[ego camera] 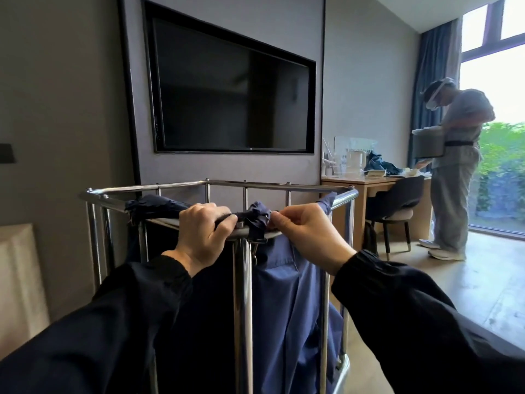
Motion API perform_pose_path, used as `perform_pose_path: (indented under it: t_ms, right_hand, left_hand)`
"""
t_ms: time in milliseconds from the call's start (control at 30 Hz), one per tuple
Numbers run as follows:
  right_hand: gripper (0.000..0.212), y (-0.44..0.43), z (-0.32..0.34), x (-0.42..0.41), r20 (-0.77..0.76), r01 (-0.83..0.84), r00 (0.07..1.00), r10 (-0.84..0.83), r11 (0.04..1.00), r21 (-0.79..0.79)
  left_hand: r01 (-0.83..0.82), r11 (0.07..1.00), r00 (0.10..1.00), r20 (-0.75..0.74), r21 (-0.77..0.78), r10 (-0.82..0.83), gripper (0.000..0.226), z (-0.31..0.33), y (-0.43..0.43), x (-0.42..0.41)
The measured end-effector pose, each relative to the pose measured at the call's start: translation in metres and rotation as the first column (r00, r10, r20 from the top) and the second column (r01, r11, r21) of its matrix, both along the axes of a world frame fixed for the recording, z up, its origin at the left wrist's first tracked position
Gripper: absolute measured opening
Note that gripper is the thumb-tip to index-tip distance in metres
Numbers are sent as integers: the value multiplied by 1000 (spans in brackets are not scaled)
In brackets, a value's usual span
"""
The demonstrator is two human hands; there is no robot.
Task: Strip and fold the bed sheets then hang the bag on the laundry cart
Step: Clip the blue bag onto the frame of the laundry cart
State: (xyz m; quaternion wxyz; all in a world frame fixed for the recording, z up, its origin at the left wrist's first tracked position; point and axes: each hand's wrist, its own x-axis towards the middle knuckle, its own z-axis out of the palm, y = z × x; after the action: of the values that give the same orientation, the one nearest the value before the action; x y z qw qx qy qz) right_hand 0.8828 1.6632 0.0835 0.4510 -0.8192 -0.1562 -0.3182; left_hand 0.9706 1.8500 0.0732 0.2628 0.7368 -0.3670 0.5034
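The blue bag (287, 282) hangs inside the chrome laundry cart (242, 294), its top edge bunched over the near rail. The left hand (203, 236) grips that rail and the fabric strap with curled fingers — the right hand (305, 236) pinches the gathered cloth just beside it. Behind the cart a dark television (231, 92) is set into the wall. To the right, well apart, a person (454, 172) stands at a wooden desk (369, 184) with a chair (397, 206)
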Motion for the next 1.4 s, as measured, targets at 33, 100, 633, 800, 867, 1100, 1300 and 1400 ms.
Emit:
perform_pose_path:
  t_ms: [33, 100, 633, 800, 867, 1100, 1300, 1400]
  right_hand:
    - [22, 0, 0, 2, 28, 53, 998, -52, 998, -32]
    - [16, 1, -1, 3, 67, 111, 992, -111, 994, 10]
    - [7, -12, -1, -15, -3, 65, 998, -68, 970, -232]
    - [8, -3, -28, -7, 0, 44, 999, -44, 996, -76]
    - [4, 0, -35, -4, 44, 47, 998, -44, 996, -70]
    - [14, -2, -34, -17, -107, -205, 970, 220, 969, 140]
    - [10, 0, -47, -25, -58, -262, 958, 280, 942, 211]
    - [17, 1, -50, -30, -37, -278, 954, 296, 926, 257]
  left_hand:
    - [12, 1000, 1000, -2, -19, -12, 35, 0, -1, -2]
    - [-17, 996, 1000, -7, -87, 16, 42, -1, -6, -5]
    - [-120, 989, 991, 41, -82, 124, 51, -5, -10, 2]
    - [-127, 986, 990, 56, -105, 133, 51, -4, -12, -2]
    - [-121, 986, 990, 54, -112, 128, 51, -4, -13, -4]
    - [-103, 989, 994, 37, -103, 107, 54, -4, -18, -11]
    - [-82, 992, 995, 40, -94, 86, 56, -4, -24, -18]
    - [-61, 994, 997, 43, -93, 65, 56, -4, -27, -22]
